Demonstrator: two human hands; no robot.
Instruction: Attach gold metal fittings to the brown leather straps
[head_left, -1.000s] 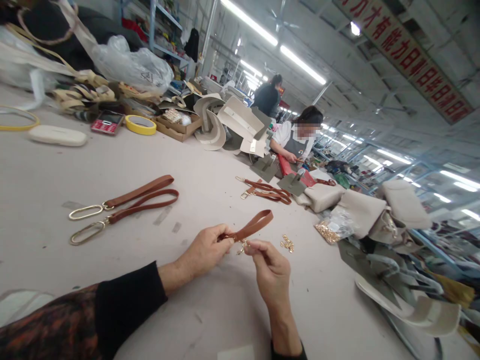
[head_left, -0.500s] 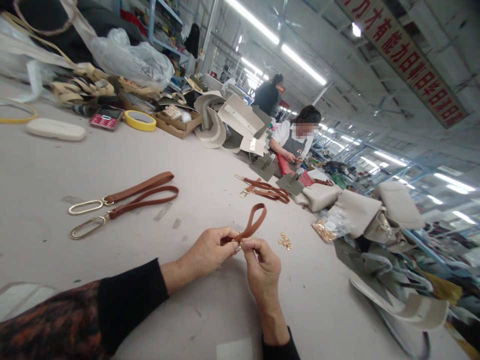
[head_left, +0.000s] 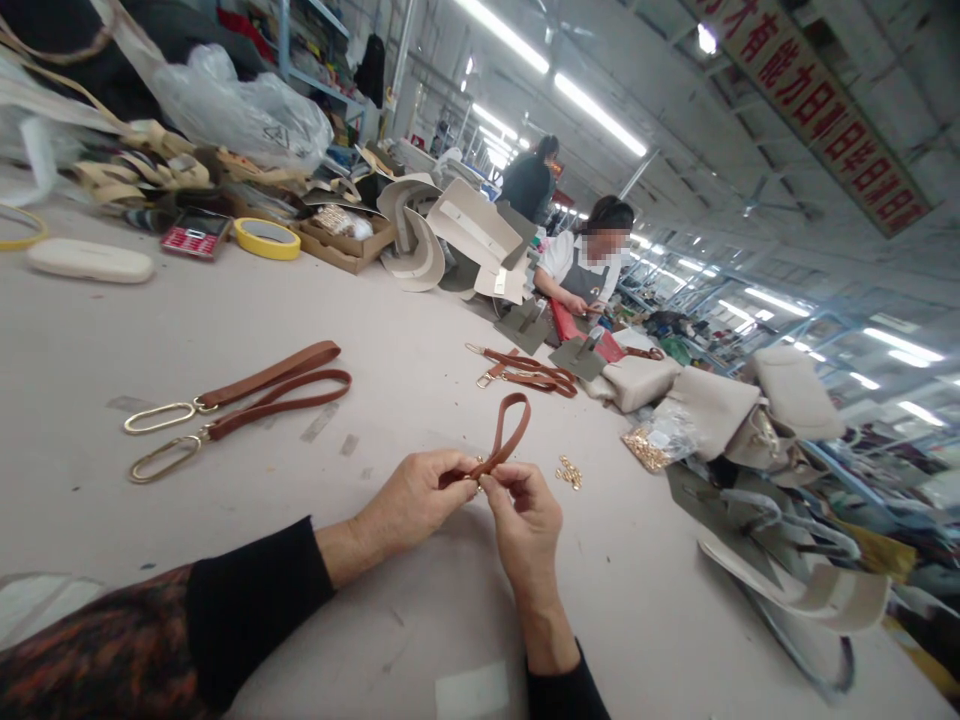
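A brown leather wrist strap (head_left: 513, 430), bent into a loop, stands up from between my hands. My left hand (head_left: 420, 500) pinches its lower end from the left. From the right, the thumb and fingers of my right hand (head_left: 525, 515) close on the same end. A bit of gold metal shows at the fingertips; its shape is mostly hidden. Small gold metal pieces (head_left: 569, 472) lie just right of my hands. On the left rest two brown straps (head_left: 274, 385) with long gold oval clasps (head_left: 166, 458). Farther back are more brown straps (head_left: 532, 372) with gold hooks.
Yellow tape (head_left: 268, 239), a white case (head_left: 90, 261) and an open cardboard box (head_left: 352, 245) line the table's back left. At right are a plastic bag of gold pieces (head_left: 651, 445) and beige bags (head_left: 705, 410). Across the table, a person (head_left: 581, 270) handles something red.
The view has shifted slightly. The strap's loop now stands more upright, and my right fingers have moved closer in over its lower end. Both hands keep their grip.
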